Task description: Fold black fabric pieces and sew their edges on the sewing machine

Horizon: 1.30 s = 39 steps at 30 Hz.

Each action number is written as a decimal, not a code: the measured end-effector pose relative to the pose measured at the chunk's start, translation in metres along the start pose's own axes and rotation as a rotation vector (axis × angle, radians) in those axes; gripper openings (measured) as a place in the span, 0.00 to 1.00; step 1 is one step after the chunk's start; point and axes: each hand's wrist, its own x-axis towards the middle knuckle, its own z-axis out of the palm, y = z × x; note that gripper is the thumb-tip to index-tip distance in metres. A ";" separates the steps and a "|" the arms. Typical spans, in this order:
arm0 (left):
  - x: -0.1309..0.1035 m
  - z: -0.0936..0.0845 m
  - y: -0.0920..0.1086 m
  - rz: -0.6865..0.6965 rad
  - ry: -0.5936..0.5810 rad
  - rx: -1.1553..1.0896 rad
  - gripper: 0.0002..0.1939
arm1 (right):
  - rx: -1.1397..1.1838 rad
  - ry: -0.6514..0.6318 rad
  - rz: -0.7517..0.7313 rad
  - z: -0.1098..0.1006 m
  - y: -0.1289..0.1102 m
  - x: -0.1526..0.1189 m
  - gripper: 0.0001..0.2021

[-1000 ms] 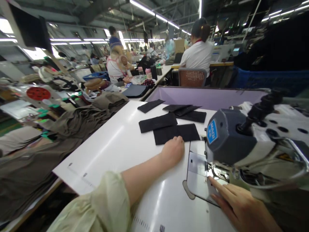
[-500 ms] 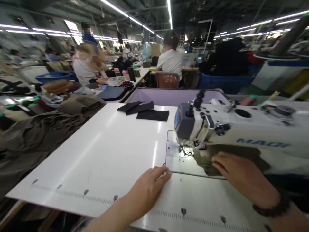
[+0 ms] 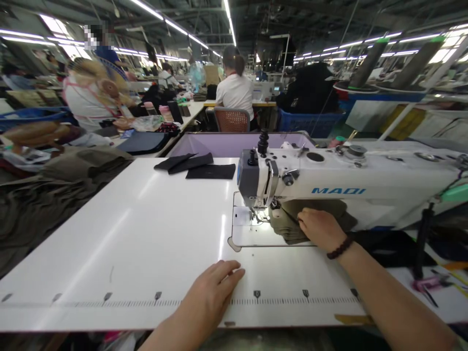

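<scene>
My left hand [image 3: 215, 290] lies on the white table [image 3: 164, 234] near its front edge, holding nothing, fingers slightly apart. At the sewing machine [image 3: 314, 175], my right hand [image 3: 320, 225] pinches the edge of a stack of olive-green fabric pieces [image 3: 288, 225]. The stack lies under the machine arm, just right of the lit needle area. Black fabric pieces [image 3: 211, 171] rest at the back of the table, left of the machine head.
Brown-olive fabric [image 3: 47, 209] is heaped along the left side. A lilac bin [image 3: 215, 143] stands behind the table. Thread cones [image 3: 369, 63] rise at the back right. A seated person in white [image 3: 236, 92] is ahead, with blue crates beyond the machine.
The view has swung to the right, so the scene sits further left. My left hand has drawn back from the machine plate towards the front edge. My right hand stays at the olive stack.
</scene>
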 end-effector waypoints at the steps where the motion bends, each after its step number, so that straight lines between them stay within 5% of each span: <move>1: 0.000 0.000 0.000 -0.003 0.001 -0.003 0.16 | 0.015 0.004 -0.006 0.000 0.002 0.002 0.10; 8: 0.002 -0.003 0.003 -0.001 0.007 -0.034 0.15 | 0.151 0.117 0.028 -0.009 0.034 0.002 0.09; 11: 0.005 -0.004 0.006 -0.011 -0.005 -0.061 0.16 | 0.200 0.187 0.043 -0.023 0.035 -0.028 0.09; 15: 0.012 -0.003 0.010 -0.023 -0.022 -0.101 0.16 | 0.286 0.267 -0.068 -0.034 0.003 -0.089 0.06; 21: 0.040 0.012 0.026 0.123 -0.149 -0.169 0.24 | 0.648 -0.110 -0.237 -0.024 -0.067 -0.119 0.10; 25: 0.045 0.012 0.017 0.222 -0.322 -0.254 0.07 | 0.885 -0.215 -0.305 -0.023 -0.078 -0.107 0.09; 29: 0.015 -0.015 -0.008 -0.012 -0.338 -0.288 0.09 | 0.895 -0.152 -0.292 -0.017 -0.057 -0.109 0.11; 34: -0.032 -0.037 -0.024 -0.319 -0.184 -0.388 0.08 | 0.747 -0.250 -0.396 -0.001 -0.046 -0.114 0.38; 37: -0.041 -0.033 -0.024 -0.428 -0.081 -0.456 0.04 | 0.761 -0.212 -0.394 0.002 -0.057 -0.102 0.24; 39: -0.040 -0.027 -0.023 -0.475 -0.014 -0.461 0.03 | 0.812 -0.073 -0.280 0.002 -0.067 -0.090 0.10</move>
